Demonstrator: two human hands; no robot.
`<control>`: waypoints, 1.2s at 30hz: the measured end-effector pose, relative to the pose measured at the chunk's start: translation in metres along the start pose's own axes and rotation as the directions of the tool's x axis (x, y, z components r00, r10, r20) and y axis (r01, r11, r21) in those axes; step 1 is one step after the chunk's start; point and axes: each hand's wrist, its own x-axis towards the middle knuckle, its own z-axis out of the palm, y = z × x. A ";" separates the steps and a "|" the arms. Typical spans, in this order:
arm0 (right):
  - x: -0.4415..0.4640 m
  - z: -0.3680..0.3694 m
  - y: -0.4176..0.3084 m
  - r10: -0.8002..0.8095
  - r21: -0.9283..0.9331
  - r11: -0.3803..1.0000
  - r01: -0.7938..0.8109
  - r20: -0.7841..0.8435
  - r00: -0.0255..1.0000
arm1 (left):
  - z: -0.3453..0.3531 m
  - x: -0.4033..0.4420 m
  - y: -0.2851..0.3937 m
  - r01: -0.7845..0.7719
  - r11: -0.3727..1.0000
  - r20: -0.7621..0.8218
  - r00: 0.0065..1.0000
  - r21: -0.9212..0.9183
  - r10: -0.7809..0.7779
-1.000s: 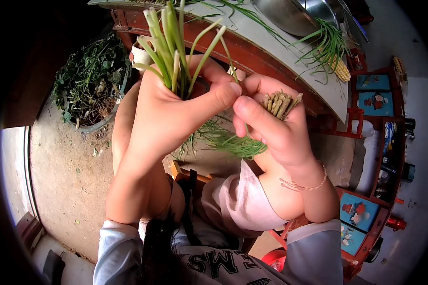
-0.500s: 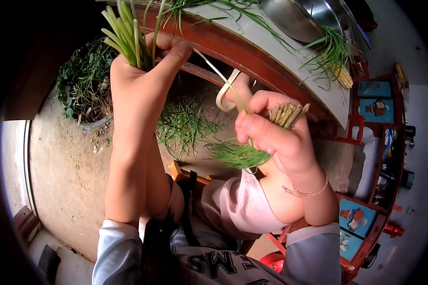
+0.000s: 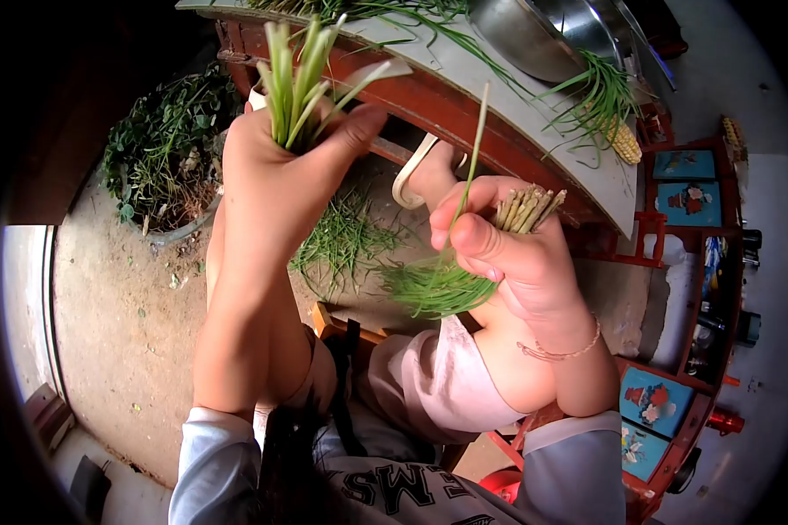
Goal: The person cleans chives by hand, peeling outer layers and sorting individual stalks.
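- holding a bunch of pale-stemmed greens (image 3: 296, 83) in the left hand (image 3: 271, 179), toward ten and eleven o'clock, with lower fingers wrapped round it and pale ends up.
- pointing the left thumb toward two o'clock; cannot tell, for blur, whether clamped on the pale strip (image 3: 381, 72) just above or apart from it.
- clamping brown-ended stalks (image 3: 530, 210) in the right hand (image 3: 517, 254) at three o'clock, leafy green ends (image 3: 438, 287) trailing toward eight.
- seemingly pinching a single stalk (image 3: 474, 157) between right thumb and forefinger, tip toward twelve, apart from the left hand.
- looks like working stalk by stalk, with one set free of the bundle for separate handling.
- calls for a light pinch on that one and a steady wrap on both bundles.
- mind the tabletop (image 3: 508, 114), running from eleven to two o'clock beyond both hands, with a metal bowl (image 3: 525, 39) at one and a corn cob (image 3: 623, 144) at two.
- more open room over the floor (image 3: 131, 324) toward eight and nine; near ten, loose greens (image 3: 346, 236) below, between the hands.
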 end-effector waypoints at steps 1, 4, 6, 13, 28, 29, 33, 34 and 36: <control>0.000 0.000 0.000 -0.002 -0.001 1.000 0.002 -0.005 1.000 | 0.001 -0.003 0.005 -0.052 0.998 0.016 0.999 0.018 0.051; 0.001 -0.002 0.002 -0.026 -0.001 1.000 0.026 -0.009 1.000 | 0.011 -0.007 0.011 -0.107 0.990 0.026 0.994 -0.093 0.110; 0.001 -0.002 0.003 -0.017 -0.013 1.000 0.017 -0.029 0.999 | 0.010 -0.010 0.011 -0.092 0.969 0.107 0.987 -0.229 0.119; 0.004 -0.002 0.003 0.017 -0.114 0.993 -0.028 -0.097 0.995 | 0.017 -0.010 0.001 -0.044 0.879 0.387 0.887 -0.475 0.254; 0.006 -0.001 0.002 -0.071 -0.086 0.995 0.058 -0.147 0.987 | 0.013 -0.010 0.010 0.111 0.931 0.408 0.912 -0.348 0.044; 0.005 -0.002 0.001 -0.060 -0.036 0.998 0.056 -0.141 0.988 | 0.013 -0.010 0.011 0.115 0.935 0.404 0.914 -0.334 0.032; 0.005 -0.001 -0.006 -0.035 -0.147 0.989 0.020 -0.103 0.994 | 0.013 -0.011 0.012 0.141 0.929 0.409 0.913 -0.343 0.012; 0.006 -0.002 -0.002 -0.035 -0.147 0.989 0.019 -0.103 0.994 | 0.013 -0.011 0.012 0.141 0.928 0.409 0.913 -0.344 0.012; 0.008 -0.005 0.007 -0.196 -0.240 0.954 0.179 -0.049 0.979 | 0.013 -0.011 0.012 0.121 0.930 0.407 0.913 -0.348 0.033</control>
